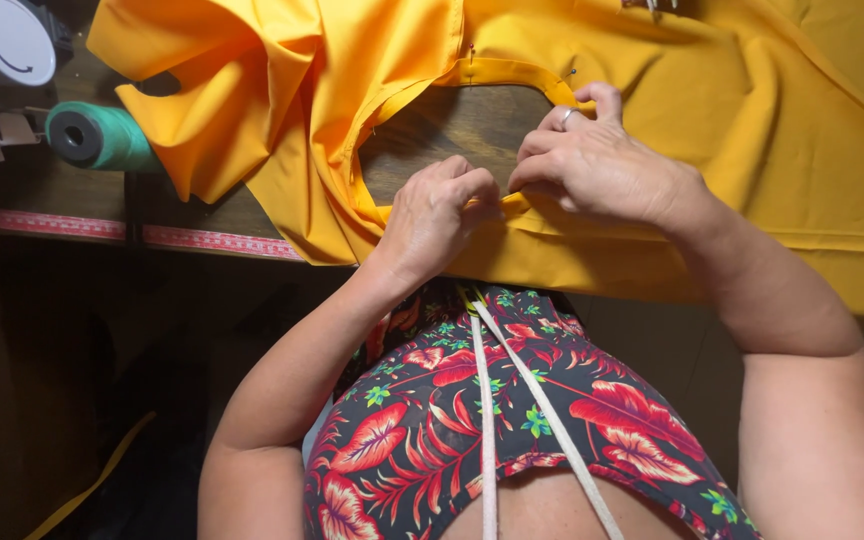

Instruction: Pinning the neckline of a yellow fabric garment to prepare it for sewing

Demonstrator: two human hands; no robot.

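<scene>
A large piece of yellow fabric [752,130] lies spread over a dark wooden table [462,125], with a curved folded edge [512,72] around an opening. My left hand [437,215] pinches the folded edge at the near side of the opening. My right hand [597,165], a ring on one finger, grips the same edge right beside it, fingertips almost touching the left hand. Pins [471,55] stick in the folded edge farther back.
A green thread spool [100,137] lies at the left, beside a white and grey sewing machine [2,45]. A pink measuring tape [122,232] runs along the table's front edge. A white tape hangs down over my floral top [512,400].
</scene>
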